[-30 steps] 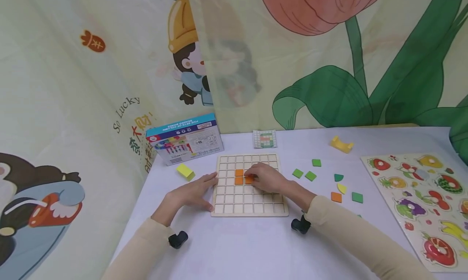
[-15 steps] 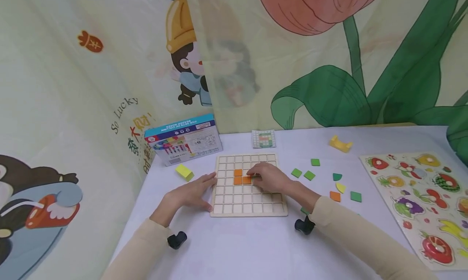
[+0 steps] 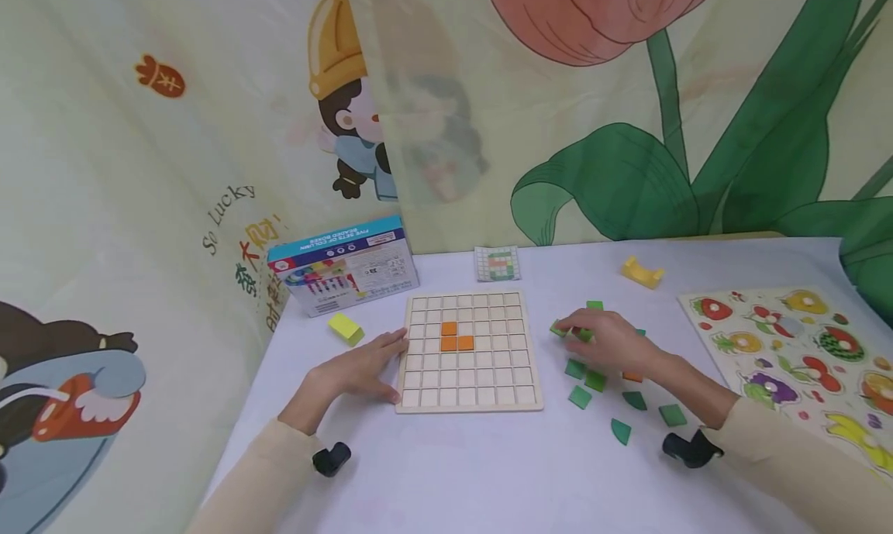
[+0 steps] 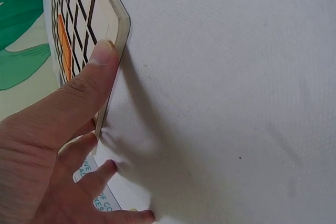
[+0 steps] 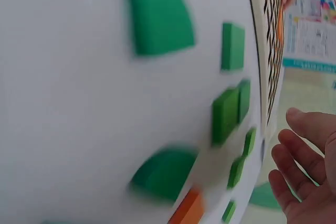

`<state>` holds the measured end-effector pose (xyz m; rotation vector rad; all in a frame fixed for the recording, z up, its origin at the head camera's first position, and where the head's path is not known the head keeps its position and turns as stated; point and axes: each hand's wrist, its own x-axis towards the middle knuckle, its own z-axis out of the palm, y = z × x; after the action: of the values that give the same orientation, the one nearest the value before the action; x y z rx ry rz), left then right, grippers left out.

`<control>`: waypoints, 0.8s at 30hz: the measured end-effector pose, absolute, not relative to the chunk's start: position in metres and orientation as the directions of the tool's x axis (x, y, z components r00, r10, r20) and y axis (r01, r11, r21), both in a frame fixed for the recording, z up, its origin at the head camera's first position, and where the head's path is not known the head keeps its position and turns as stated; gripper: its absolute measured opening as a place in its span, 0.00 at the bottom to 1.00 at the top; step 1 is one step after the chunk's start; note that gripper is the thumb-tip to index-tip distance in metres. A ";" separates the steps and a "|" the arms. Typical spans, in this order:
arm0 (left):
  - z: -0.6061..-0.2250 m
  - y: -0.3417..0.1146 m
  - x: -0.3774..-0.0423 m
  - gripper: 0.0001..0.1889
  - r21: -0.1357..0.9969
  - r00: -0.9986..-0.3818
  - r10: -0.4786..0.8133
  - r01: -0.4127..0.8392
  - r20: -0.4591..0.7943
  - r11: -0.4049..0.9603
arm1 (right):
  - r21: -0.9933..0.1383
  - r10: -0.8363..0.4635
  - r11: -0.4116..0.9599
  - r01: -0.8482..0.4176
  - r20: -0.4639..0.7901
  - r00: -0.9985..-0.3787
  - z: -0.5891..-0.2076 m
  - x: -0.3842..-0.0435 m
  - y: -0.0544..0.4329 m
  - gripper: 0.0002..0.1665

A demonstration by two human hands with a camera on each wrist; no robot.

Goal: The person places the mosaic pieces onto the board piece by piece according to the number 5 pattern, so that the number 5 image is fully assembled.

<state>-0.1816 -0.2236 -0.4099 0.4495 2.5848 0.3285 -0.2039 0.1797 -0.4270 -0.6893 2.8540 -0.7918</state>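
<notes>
Since the grid board (image 3: pixel 484 363) is squarish, long axis is a toss-up.
Sits left-of-centre, parallel to the worktop's (image 3: pixel 474 464) far edge; relaxed left hand (image 3: pixel 359 367) touching it, loose right hand (image 3: pixel 607 340) moved off to green tiles (image 3: pixel 579 397).

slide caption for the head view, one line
Left hand at the edge of a grid board bearing three orange tiles; right hand over green tiles.
</notes>
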 end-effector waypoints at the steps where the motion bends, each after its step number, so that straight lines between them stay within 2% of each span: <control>1: -0.410 -0.224 -0.182 0.49 0.312 -0.823 0.373 0.253 -0.428 0.916 | -0.509 -0.433 0.772 -0.382 0.019 -0.901 -0.427 -0.201 0.190 0.21; 8: -0.413 -0.225 -0.182 0.49 0.315 -0.824 0.379 0.258 -0.422 0.913 | -0.514 -0.345 0.814 -0.271 -0.051 -0.937 -0.429 -0.181 0.244 0.22; 15: -0.413 -0.227 -0.182 0.49 0.309 -0.819 0.382 0.265 -0.428 0.913 | -0.499 -0.376 0.814 -0.298 -0.062 -0.924 -0.439 -0.165 0.256 0.26; 24: -0.413 -0.226 -0.185 0.48 0.303 -0.817 0.394 0.283 -0.421 0.910 | -0.471 -0.381 0.813 -0.342 0.013 -0.924 -0.449 -0.162 0.254 0.25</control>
<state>-0.1846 -0.2262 -0.4134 0.4883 2.5845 0.3107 -0.1618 0.2539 -0.4485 -0.5823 2.9132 -0.7330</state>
